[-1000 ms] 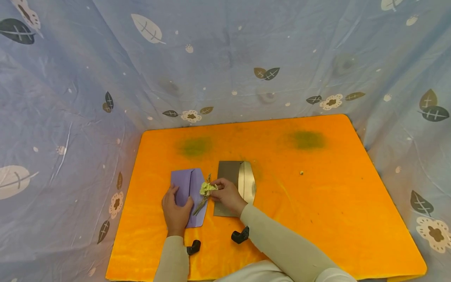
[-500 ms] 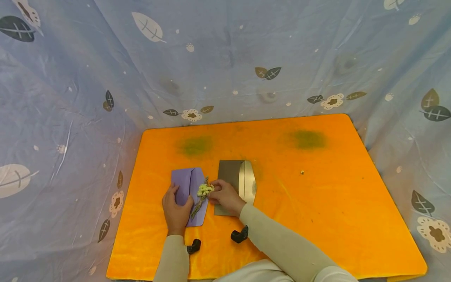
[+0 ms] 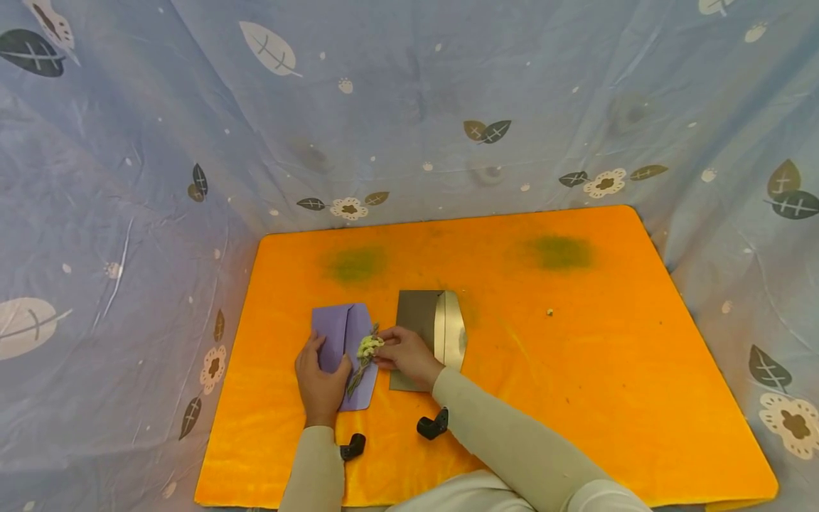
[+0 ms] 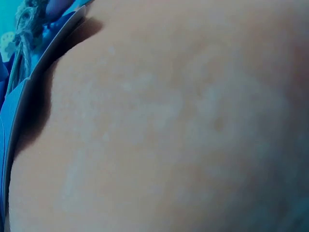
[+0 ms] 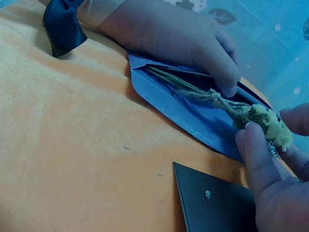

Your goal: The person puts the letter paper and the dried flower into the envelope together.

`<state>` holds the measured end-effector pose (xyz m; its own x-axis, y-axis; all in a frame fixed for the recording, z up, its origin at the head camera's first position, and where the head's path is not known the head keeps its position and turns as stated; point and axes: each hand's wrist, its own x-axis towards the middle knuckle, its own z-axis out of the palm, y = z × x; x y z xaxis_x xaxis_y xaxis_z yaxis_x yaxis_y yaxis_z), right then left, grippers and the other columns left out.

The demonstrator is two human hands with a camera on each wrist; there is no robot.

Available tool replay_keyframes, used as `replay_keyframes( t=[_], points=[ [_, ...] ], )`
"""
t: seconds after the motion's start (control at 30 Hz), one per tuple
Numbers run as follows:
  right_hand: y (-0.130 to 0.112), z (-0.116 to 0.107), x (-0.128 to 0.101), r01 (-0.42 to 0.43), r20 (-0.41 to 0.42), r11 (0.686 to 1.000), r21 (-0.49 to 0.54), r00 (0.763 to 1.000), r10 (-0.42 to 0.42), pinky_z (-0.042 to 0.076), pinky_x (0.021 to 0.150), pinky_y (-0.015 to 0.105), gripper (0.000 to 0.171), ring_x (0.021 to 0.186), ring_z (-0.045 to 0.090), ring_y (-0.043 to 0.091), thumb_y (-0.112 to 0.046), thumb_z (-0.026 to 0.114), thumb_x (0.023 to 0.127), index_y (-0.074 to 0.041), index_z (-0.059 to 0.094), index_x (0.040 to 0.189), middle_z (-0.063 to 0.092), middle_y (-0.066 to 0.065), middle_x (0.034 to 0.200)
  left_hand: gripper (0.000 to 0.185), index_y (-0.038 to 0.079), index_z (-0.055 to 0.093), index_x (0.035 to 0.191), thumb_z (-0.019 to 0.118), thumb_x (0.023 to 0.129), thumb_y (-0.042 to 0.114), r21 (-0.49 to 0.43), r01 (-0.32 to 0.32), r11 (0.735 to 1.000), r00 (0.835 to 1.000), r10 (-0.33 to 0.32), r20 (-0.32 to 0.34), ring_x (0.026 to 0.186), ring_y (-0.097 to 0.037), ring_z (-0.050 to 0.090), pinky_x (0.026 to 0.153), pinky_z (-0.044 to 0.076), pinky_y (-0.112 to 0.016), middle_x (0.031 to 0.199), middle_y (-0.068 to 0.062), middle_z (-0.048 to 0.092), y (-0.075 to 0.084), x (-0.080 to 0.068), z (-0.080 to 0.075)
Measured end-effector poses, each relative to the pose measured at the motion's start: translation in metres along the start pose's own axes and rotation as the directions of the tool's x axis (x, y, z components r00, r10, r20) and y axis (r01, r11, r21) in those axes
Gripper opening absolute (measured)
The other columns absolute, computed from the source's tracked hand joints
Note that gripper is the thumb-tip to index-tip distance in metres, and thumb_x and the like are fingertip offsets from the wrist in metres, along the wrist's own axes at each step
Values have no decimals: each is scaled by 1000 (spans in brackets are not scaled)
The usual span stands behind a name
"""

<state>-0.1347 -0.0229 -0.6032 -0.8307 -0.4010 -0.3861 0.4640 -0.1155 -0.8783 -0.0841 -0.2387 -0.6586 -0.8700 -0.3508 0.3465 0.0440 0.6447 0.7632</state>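
A purple envelope (image 3: 341, 334) lies on the orange mat (image 3: 576, 370), its mouth held open by my left hand (image 3: 320, 384), whose fingers curl over its upper layer (image 5: 193, 113). My right hand (image 3: 406, 355) pinches the pale yellow head of a small dried flower sprig (image 3: 367, 350). The sprig's stems (image 5: 193, 87) lie inside the envelope's pocket and its head (image 5: 270, 128) is still outside, between my right fingertips (image 5: 256, 154). The left wrist view is filled by skin, with only a sliver of envelope edge (image 4: 19, 96) showing.
A dark grey envelope (image 3: 419, 320) with a silvery open flap (image 3: 451, 331) lies just right of the purple one, partly under my right hand. A small crumb (image 3: 549, 312) sits further right on the mat. Blue leaf-patterned cloth (image 3: 409, 107) surrounds the mat.
My right hand has shifted slightly left, sliding the sprig further into the purple envelope. The left hand has stayed on the envelope.
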Motion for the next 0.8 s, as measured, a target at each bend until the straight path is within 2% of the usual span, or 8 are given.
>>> replay_keyframes(
  t=[0.2, 0.43, 0.7, 0.8],
  points=[
    [1, 1, 4, -33, 40, 997, 64, 999, 30, 60, 98, 45, 34, 117, 72, 32, -8, 70, 106, 5, 63, 137, 71, 14, 122, 63, 0, 65, 143, 86, 86, 17, -8, 7, 1000, 1000, -7, 2, 143, -43, 46, 116, 37, -64, 160, -16, 54, 1, -1, -1],
    [6, 3, 9, -30, 62, 996, 89, 998, 24, 61, 95, 44, 26, 115, 72, 30, -10, 71, 107, 1, 65, 129, 73, 13, 122, 64, 0, 65, 144, 86, 86, 16, -9, 13, 1000, 1000, -13, 10, 143, -43, 46, 117, 36, -63, 161, -15, 53, 0, -1, -1],
    [8, 6, 11, -40, 37, 998, 42, 999, 38, 61, 96, 41, 46, 119, 70, 31, -7, 59, 112, 3, 51, 156, 66, 16, 132, 64, 1, 65, 144, 87, 86, 17, -1, 36, 999, 999, -36, 19, 144, -41, 45, 117, 37, -62, 162, -13, 53, 0, 0, -1],
    [5, 8, 8, -42, 12, 999, 8, 999, 42, 61, 94, 43, 48, 113, 71, 35, -6, 61, 110, 2, 50, 155, 65, 18, 126, 65, 1, 65, 144, 87, 85, 17, 1, 34, 999, 999, -34, 17, 144, -42, 46, 117, 37, -62, 162, -14, 53, 1, 0, -2]
  ],
)
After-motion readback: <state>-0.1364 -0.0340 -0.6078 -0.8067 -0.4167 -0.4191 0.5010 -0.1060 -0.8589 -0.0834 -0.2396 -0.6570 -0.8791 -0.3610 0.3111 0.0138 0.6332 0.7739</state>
